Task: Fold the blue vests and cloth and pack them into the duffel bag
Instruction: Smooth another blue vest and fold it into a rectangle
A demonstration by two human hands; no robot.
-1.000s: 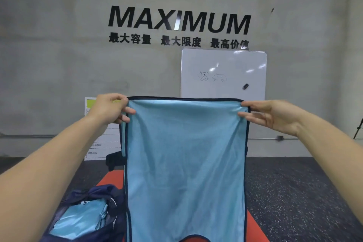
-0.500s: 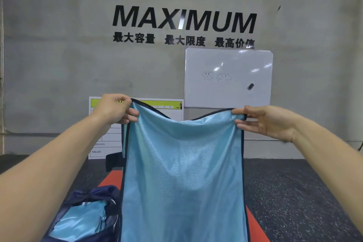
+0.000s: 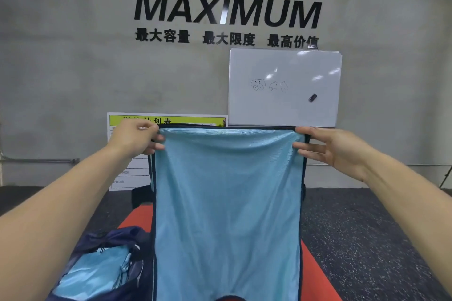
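Lower left of frame: dark navy duffel bag (image 3: 102, 264), mouth open, light blue fabric (image 3: 95, 276) already lying inside it. Bag sits on an orange-red mat (image 3: 315, 273) that runs up the lower centre, over dark speckled floor (image 3: 367, 239). Centre of frame: one blue vest (image 3: 227, 215), light blue with dark navy edging, held up in the air and hanging straight down, its lower part covering the bag's right edge and much of the mat. A curved cut-out shows at the vest's bottom edge, bottom centre. Top hem is stretched level between both hands. Left hand (image 3: 133, 138), centre left: fingers curled round the upper left corner of the vest, gripping it, fingertips showing on the near face of the cloth. Right hand (image 3: 327, 146), centre right: thumb on top and fingers beneath pinch the upper right corner; fingers lie fairly straight. Both forearms reach in from the lower corners. Behind the vest, centre left: a white chart with a yellow-green header (image 3: 168, 120), leaning against the wall, partly hidden. Upper right of centre: whiteboard (image 3: 283, 105) with two small doodles and a dark eraser (image 3: 312, 97). Above it, on the grey concrete wall (image 3: 61, 68): black lettering "MAXIMUM" (image 3: 227, 10) with a row of Chinese characters beneath.
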